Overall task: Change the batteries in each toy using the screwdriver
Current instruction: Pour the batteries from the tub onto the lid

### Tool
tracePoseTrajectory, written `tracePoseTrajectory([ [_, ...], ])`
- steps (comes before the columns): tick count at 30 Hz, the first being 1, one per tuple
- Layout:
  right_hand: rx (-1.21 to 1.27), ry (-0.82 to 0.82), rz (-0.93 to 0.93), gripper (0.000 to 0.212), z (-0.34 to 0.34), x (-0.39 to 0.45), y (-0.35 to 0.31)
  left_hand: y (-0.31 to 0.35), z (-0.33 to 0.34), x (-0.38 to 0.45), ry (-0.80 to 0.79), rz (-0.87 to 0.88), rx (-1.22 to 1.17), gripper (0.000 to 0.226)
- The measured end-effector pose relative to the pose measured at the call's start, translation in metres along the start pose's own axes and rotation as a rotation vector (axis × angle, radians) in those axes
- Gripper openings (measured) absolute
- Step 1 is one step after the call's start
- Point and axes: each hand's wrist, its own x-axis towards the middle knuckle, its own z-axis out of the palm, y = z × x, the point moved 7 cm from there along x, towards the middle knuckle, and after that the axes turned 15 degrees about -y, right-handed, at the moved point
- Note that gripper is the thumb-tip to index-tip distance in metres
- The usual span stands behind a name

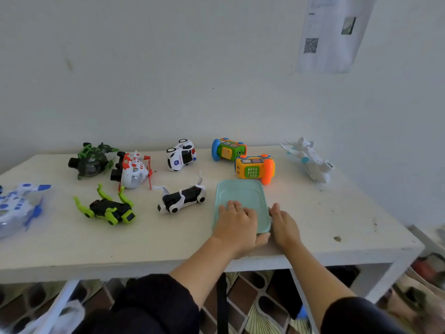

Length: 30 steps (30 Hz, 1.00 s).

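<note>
A: Where are the toys found, and how are they pointed?

B: Nine toys are counted on the white table (313,220). Along the back, a dark green helicopter (90,161) and a red-and-white helicopter (132,171) are laid on their sides. A police car (180,155) is tipped on its side, its nose turned toward the near left. Two phone cars are seen next: the green one (228,149), its long axis running left to right with the blue end at the left, and just beside it the yellow one (254,168), its orange end at the right. A white airplane (309,159) is laid at the far right, its long axis slanting from far left to near right.

A: And nearer the front?

B: A blue-and-white toy (16,207) is cut off by the left edge and blurred. A green-and-black car (108,208) and a black-and-white car (181,200) are turned over, wheels showing, each lying roughly left to right.

A: Any container?

B: One teal tray (240,191) is placed lengthwise, front to back. Nothing is seen on its bare far half.

A: The hands?

B: The left hand (237,222) is laid over the tray's near end, fingers inside, thumb hooked under the near rim. The right hand (284,225) is pressed flat against the tray's right rim, fingers straight.

A: The screwdriver?

B: None can be made out.
</note>
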Motion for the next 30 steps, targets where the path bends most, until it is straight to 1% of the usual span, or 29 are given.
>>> tracePoseTrajectory([
  [3,0.003,0.014,0.000,0.062,0.001,0.003,0.005,0.001,0.001,0.002,-0.030,0.011,0.020,0.077],
  [5,0.005,0.015,-0.008,0.061,0.000,0.004,0.004,0.002,0.000,0.003,-0.015,0.010,0.020,0.081],
  [6,0.010,0.015,-0.019,0.059,-0.001,0.003,0.003,0.002,-0.004,0.003,0.019,0.023,-0.004,0.086],
  [8,0.025,0.006,-0.040,0.059,-0.001,0.001,0.000,-0.002,-0.014,0.001,0.122,0.083,-0.137,0.097],
  [10,0.032,-0.012,-0.065,0.066,-0.002,-0.001,-0.004,-0.013,-0.023,0.001,0.187,0.095,-0.279,0.087],
  [11,0.033,-0.026,-0.088,0.065,-0.002,-0.003,-0.007,-0.018,-0.027,0.000,0.208,0.095,-0.337,0.081],
  [13,0.049,-0.042,-0.142,0.056,-0.002,-0.007,-0.015,-0.029,-0.033,0.000,0.196,0.070,-0.450,0.069],
  [15,0.084,-0.036,-0.154,0.039,-0.003,-0.010,-0.019,-0.038,-0.039,0.001,0.183,0.059,-0.571,0.056],
  [17,0.095,-0.018,-0.133,0.026,-0.003,-0.011,-0.021,-0.046,-0.051,0.002,0.190,0.070,-0.660,0.053],
  [18,0.095,-0.009,-0.123,0.025,-0.004,-0.011,-0.022,-0.052,-0.059,0.003,0.205,0.068,-0.702,0.053],
  [21,0.099,-0.017,-0.123,0.035,-0.005,-0.013,-0.024,-0.082,-0.081,0.004,0.309,-0.001,-0.879,0.052],
  [23,0.105,-0.024,-0.132,0.034,-0.005,-0.014,-0.026,-0.108,-0.095,0.005,0.394,-0.051,-0.980,0.051],
  [26,0.130,0.000,-0.135,0.033,-0.006,-0.015,-0.025,-0.130,-0.109,0.003,0.429,-0.062,-0.962,0.049],
  [28,0.129,0.001,-0.131,0.025,-0.006,-0.015,-0.027,-0.134,-0.111,0.002,0.453,-0.097,-0.872,0.049],
  [30,0.132,-0.007,-0.138,0.032,-0.006,-0.016,-0.029,-0.137,-0.112,-0.005,0.551,-0.188,-0.765,0.049],
])
